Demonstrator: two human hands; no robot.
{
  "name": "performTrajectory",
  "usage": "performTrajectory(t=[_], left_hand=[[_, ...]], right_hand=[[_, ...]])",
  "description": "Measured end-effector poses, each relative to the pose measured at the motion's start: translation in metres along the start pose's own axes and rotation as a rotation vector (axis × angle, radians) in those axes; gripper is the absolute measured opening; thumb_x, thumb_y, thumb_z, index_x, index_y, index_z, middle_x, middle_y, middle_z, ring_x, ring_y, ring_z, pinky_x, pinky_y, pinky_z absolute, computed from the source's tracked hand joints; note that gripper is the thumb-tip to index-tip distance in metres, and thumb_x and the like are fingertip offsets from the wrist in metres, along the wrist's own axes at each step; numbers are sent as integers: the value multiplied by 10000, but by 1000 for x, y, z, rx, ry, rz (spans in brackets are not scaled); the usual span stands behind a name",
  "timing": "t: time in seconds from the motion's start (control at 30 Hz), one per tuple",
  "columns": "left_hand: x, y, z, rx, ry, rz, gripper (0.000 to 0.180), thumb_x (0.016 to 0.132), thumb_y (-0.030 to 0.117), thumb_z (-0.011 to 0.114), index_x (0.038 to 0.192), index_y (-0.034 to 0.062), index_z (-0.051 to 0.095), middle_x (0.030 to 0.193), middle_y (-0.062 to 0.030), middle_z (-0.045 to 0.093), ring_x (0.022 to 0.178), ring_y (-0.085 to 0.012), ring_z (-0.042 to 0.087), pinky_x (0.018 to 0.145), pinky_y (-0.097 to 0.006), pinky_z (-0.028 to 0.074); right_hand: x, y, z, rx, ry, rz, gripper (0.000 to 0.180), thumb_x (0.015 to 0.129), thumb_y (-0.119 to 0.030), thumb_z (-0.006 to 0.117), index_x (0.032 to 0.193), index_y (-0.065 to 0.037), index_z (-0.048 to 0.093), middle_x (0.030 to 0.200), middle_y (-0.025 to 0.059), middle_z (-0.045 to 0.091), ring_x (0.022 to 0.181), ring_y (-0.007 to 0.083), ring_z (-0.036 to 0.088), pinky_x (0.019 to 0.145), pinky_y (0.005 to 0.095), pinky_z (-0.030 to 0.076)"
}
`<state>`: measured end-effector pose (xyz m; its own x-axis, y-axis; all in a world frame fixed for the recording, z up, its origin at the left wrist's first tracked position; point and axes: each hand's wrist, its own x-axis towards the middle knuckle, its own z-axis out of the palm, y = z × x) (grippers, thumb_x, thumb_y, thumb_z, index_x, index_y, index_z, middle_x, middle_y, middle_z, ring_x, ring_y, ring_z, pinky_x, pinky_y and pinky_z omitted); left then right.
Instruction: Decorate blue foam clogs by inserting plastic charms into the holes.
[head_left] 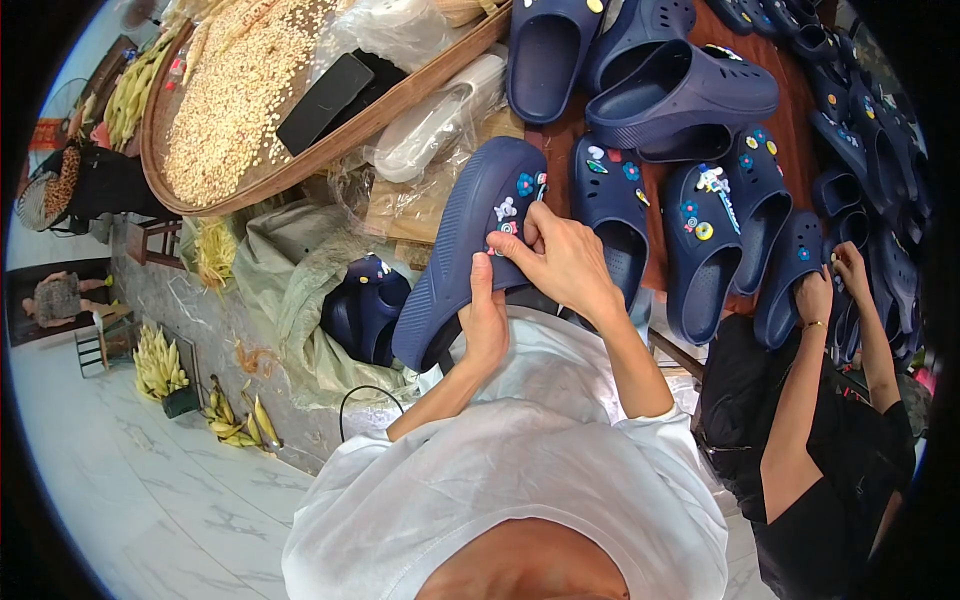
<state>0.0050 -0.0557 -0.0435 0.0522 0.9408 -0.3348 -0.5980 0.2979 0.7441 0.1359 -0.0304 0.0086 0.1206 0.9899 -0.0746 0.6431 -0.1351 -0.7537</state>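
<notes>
The likeliest trouble looks to be the navy clog (445, 265) twisting: it is held in the air, tipped with its toe away from the body and its heel toward the lower left, and a push from the right hand (572, 268) well above the left hand (484, 328) could roll it out of line. A loose hold there might let it drop toward the person's white shirt (500, 430) or the open sack (285, 295), where more clogs (366, 312) show. An uneven press could also leave a charm crooked or poorly seated, since the blue flower charm (525, 185) and the white figure charm (504, 209) sit close together, and a fingertip might shove a neighbour loose. A wide swing of the right elbow could, I judge, nudge the charm-covered pair (703, 255) at the near edge of the desk (655, 215), with a co-worker's hands (815, 295) busy farther right. As for the fingers, the clog lies between the two hands, in front of the chest: the left thumb lies along its side wall while the other left fingers curl around beneath, partly hidden, so that hand is closed around it. The right thumb rests on the upper beside the charms, just below the white figure, and the index finger bends near it at the upper's right side; whether they pinch a charm or merely press the surface, I cannot tell.
</notes>
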Motion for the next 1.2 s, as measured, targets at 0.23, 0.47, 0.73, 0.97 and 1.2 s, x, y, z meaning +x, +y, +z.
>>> performTrajectory(t=[0.23, 0.47, 0.73, 0.97, 1.2], left_hand=[[-1, -3, 1, 89, -5, 83, 461, 1037, 289, 504, 1415, 37, 420, 1410, -85, 471, 1301, -184, 458, 1120, -378, 342], [4, -2, 2, -59, 12, 49, 424, 1038, 273, 490, 1373, 16, 447, 1365, -89, 517, 1282, -188, 485, 1125, -367, 343], [12, 13, 8, -133, -16, 3, 482, 1058, 345, 363, 1380, -4, 445, 1386, -114, 516, 1310, -219, 471, 1140, -394, 334], [15, 28, 13, -214, -62, -42, 508, 1052, 361, 388, 1415, 7, 414, 1420, -120, 483, 1318, -219, 458, 1132, -403, 329], [16, 30, 10, -185, -16, -30, 495, 1022, 323, 432, 1389, -8, 416, 1406, -137, 494, 1290, -239, 479, 1111, -417, 344]], right_hand=[[2, -1, 3, -51, -9, -21, 548, 885, -541, 648, 749, -27, 515, 606, 141, 579, 575, 347, 593, 556, 433, 435], [0, 2, 20, -153, 166, -271, 318, 961, -301, 579, 845, -9, 532, 711, 182, 621, 653, 357, 634, 572, 456, 501], [2, -1, 16, -123, 116, -295, 231, 974, -216, 535, 880, -9, 495, 740, 195, 595, 694, 382, 613, 612, 478, 493], [-3, 0, 17, -1, 191, -294, 128, 943, -132, 532, 942, -7, 505, 847, 200, 597, 778, 389, 610, 683, 486, 488], [-6, 9, 9, 336, 113, -126, 129, 958, -89, 467, 1037, -1, 519, 904, 188, 596, 793, 345, 620, 740, 412, 501]])
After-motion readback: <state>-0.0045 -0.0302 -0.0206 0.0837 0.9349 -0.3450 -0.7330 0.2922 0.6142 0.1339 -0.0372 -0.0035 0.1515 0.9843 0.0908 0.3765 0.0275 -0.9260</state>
